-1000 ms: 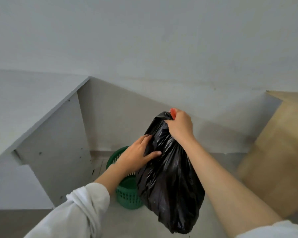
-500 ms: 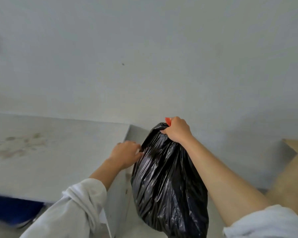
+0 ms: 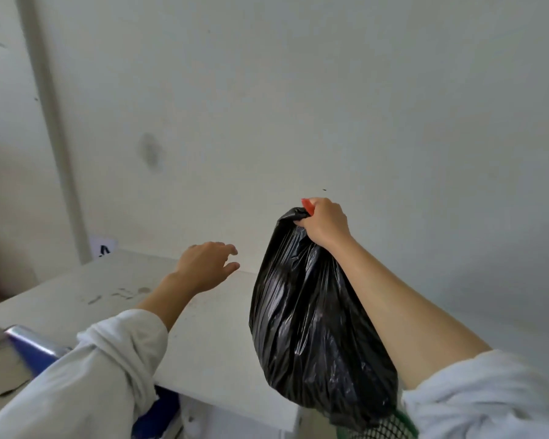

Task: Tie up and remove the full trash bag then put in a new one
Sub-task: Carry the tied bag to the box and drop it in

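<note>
A full black trash bag [image 3: 311, 318] hangs in the air right of centre. My right hand [image 3: 325, 221] grips its gathered neck, and a bit of red drawstring [image 3: 308, 205] sticks out above the fist. The bag's bottom hangs just above the green mesh trash bin [image 3: 393, 429], of which only a piece of rim shows at the bottom edge. My left hand [image 3: 208, 264] hovers over the white table, apart from the bag, with its fingers relaxed and spread and holding nothing.
A white table [image 3: 222, 343] with smudges on its top fills the lower left; its front edge runs beside the bag. A blue chair [image 3: 35, 346] with a metal frame sits under my left sleeve. A plain white wall rises behind.
My view has tilted up and left. My right hand has lifted the bag higher, clear of the bin. My left hand has let go of the bag and moved left over the table.
</note>
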